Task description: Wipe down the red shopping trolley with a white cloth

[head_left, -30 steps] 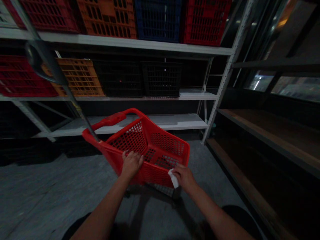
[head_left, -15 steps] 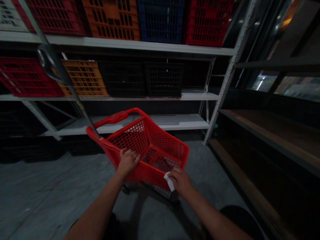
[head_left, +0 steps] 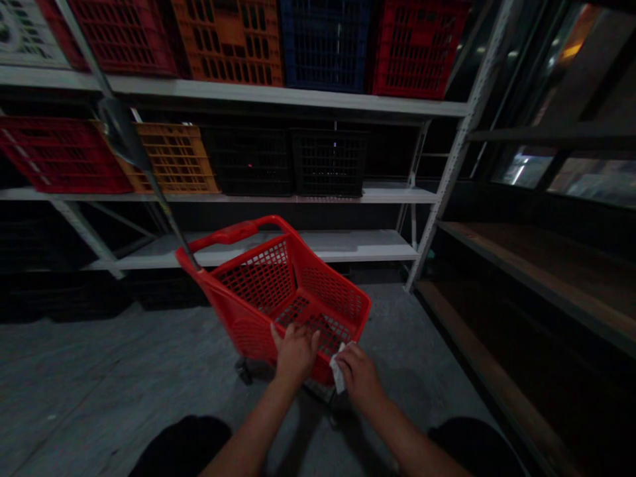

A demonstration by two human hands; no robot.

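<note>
A red plastic shopping basket on wheels (head_left: 258, 281) stands on the grey floor in front of me, its long dark pull handle (head_left: 149, 179) slanting up to the left. My left hand (head_left: 294, 352) grips the basket's near rim, fingers curled over the edge. My right hand (head_left: 358, 374) is closed on a small white cloth or wipe (head_left: 338, 372) and presses it against the basket's near right corner.
Grey metal shelving (head_left: 278, 96) runs along the back with red, orange, blue and black crates. A lower white shelf (head_left: 348, 242) sits behind the basket. Dark wooden shelves (head_left: 541, 278) line the right side. My knees show at the bottom.
My left hand has slid right along the near rim, closer to my right hand. The right hand with the cloth stays at the near right corner. The basket has turned slightly.
</note>
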